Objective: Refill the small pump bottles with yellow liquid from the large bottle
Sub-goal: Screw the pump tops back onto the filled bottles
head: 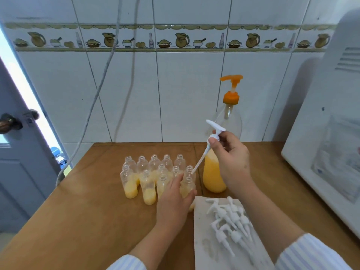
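Several small clear bottles (148, 172) stand uncapped in rows on the wooden table (87, 211), most holding some yellow liquid at the bottom. My left hand (173, 201) grips the front right small bottle (188, 187). My right hand (231, 158) holds a white pump head (213, 131) tilted, its dip tube tip just above a small bottle's neck (189, 169). The large bottle (214, 172) with an orange pump (231, 88) stands behind my right hand, yellow liquid filling its lower part.
A white cloth (206, 240) at the front right carries several loose white pump heads (231, 221). A white appliance (331, 133) stands at the right edge. A tiled wall runs behind the table, with cables (101, 94) hanging down it. A door (17, 152) is at the left.
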